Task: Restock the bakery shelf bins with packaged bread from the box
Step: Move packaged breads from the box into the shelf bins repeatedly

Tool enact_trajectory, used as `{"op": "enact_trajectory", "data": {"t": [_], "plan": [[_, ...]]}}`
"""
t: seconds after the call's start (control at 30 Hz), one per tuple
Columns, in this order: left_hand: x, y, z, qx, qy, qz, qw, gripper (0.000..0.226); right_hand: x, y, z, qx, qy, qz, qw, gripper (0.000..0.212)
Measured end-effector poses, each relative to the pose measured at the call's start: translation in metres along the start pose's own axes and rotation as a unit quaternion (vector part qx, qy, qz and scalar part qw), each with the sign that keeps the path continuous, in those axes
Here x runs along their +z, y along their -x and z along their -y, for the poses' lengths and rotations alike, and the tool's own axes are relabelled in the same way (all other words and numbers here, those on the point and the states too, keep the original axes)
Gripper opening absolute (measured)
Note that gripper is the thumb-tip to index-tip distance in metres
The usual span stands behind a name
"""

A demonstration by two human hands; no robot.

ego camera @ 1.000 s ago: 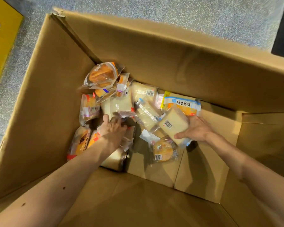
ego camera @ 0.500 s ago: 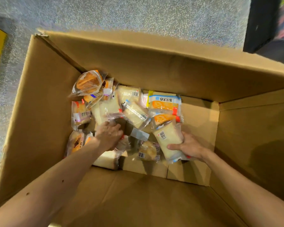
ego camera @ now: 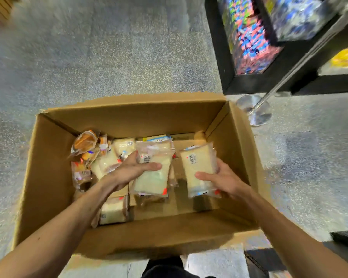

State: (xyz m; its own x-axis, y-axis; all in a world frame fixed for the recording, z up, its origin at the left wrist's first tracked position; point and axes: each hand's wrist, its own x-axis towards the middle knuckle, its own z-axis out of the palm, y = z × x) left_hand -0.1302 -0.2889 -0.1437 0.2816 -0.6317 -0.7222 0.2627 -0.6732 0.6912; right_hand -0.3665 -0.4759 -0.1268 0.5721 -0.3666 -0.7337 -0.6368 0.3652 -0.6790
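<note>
Now our left hand point(ego camera: 129, 171), groping before, grips a bread pack point(ego camera: 155, 179); our right hand point(ego camera: 224, 178) grips a second pack point(ego camera: 197, 169) at three o'clock: both shelf-ready.

Tan-brown cardboard box point(ego camera: 48, 177) on grey floor point(ego camera: 109, 57) with fine white speckle. At 1 o'clock a black display rack point(ego camera: 221, 47) with blurred blue, pink, green and orange wrappers point(ego camera: 249, 37), and a shiny silver post base point(ego camera: 255, 113) just beside it. In the box: centre bread pack point(ego camera: 153, 177) and 3 o'clock bread pack point(ego camera: 199, 165), both pale cream in clear film with white barcode labels and red-orange corner marks; orange-brown bun pack point(ego camera: 84, 141) at 10 o'clock; blue-and-yellow labelled pack point(ego camera: 157, 138) at 12.
</note>
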Motion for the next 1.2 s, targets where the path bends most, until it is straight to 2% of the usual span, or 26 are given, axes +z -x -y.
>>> {"op": "enact_trajectory", "data": {"t": [0.03,0.1,0.2,0.23,0.3,0.37,0.47,0.53,0.57,0.7,0.73,0.8,0.83,0.87,0.97,1.0,1.03,1.13,1.2], "plan": [[0.014,0.014,-0.017,0.012,0.021,0.021,1.0,0.096,-0.003,0.015,0.002,-0.016,-0.022,-0.016,1.0,0.055],[0.042,0.042,-0.046,0.04,0.048,0.061,0.996,0.071,-0.008,0.048,0.002,-0.052,-0.056,-0.053,0.996,0.059],[0.094,0.089,-0.075,0.073,0.075,0.096,0.99,0.029,-0.017,0.109,-0.007,-0.098,-0.104,-0.076,0.987,0.083],[0.111,0.103,-0.08,0.083,0.073,0.105,0.988,0.024,-0.021,0.131,-0.014,-0.114,-0.123,-0.077,0.983,0.084],[0.151,0.134,-0.087,0.11,0.056,0.124,0.985,0.018,-0.028,0.184,-0.029,-0.153,-0.163,-0.093,0.97,0.068],[0.19,0.163,-0.089,0.138,0.036,0.147,0.979,0.025,-0.032,0.24,-0.049,-0.184,-0.208,-0.117,0.954,0.054],[0.255,0.213,-0.087,0.174,0.001,0.186,0.967,0.047,-0.035,0.322,-0.09,-0.229,-0.272,-0.163,0.92,0.044],[0.301,0.249,-0.082,0.184,-0.017,0.212,0.96,0.07,-0.036,0.375,-0.124,-0.236,-0.316,-0.205,0.896,0.041],[0.325,0.268,-0.079,0.189,-0.032,0.229,0.954,0.081,-0.033,0.404,-0.139,-0.236,-0.331,-0.232,0.884,0.045],[0.416,0.331,-0.07,0.237,-0.1,0.279,0.925,0.095,-0.028,0.509,-0.188,-0.236,-0.379,-0.314,0.838,0.075],[0.437,0.349,-0.069,0.247,-0.12,0.293,0.916,0.095,-0.026,0.538,-0.195,-0.247,-0.392,-0.32,0.826,0.07],[0.477,0.378,-0.064,0.268,-0.145,0.324,0.896,0.075,-0.024,0.589,-0.212,-0.279,-0.424,-0.333,0.794,0.043],[0.496,0.391,-0.062,0.275,-0.154,0.339,0.887,0.066,-0.018,0.615,-0.214,-0.288,-0.428,-0.358,0.778,0.04],[0.514,0.402,-0.06,0.278,-0.164,0.359,0.876,0.066,-0.011,0.636,-0.217,-0.297,-0.424,-0.377,0.768,0.04],[0.568,0.429,-0.053,0.284,-0.198,0.426,0.836,0.092,-0.015,0.669,-0.249,-0.314,-0.419,-0.437,0.732,0.055],[0.584,0.435,-0.051,0.28,-0.196,0.44,0.831,0.092,-0.022,0.674,-0.259,-0.314,-0.423,-0.442,0.726,0.053],[0.598,0.441,-0.049,0.274,-0.186,0.451,0.829,0.089,-0.026,0.681,-0.265,-0.314,-0.424,-0.45,0.721,0.049],[0.639,0.451,-0.046,0.241,-0.152,0.467,0.837,0.097,-0.044,0.694,-0.282,-0.321,-0.443,-0.476,0.688,0.08],[0.663,0.448,-0.048,0.198,-0.136,0.463,0.853,0.102,-0.06,0.697,-0.296,-0.331,-0.48,-0.474,0.659,0.066]]}}
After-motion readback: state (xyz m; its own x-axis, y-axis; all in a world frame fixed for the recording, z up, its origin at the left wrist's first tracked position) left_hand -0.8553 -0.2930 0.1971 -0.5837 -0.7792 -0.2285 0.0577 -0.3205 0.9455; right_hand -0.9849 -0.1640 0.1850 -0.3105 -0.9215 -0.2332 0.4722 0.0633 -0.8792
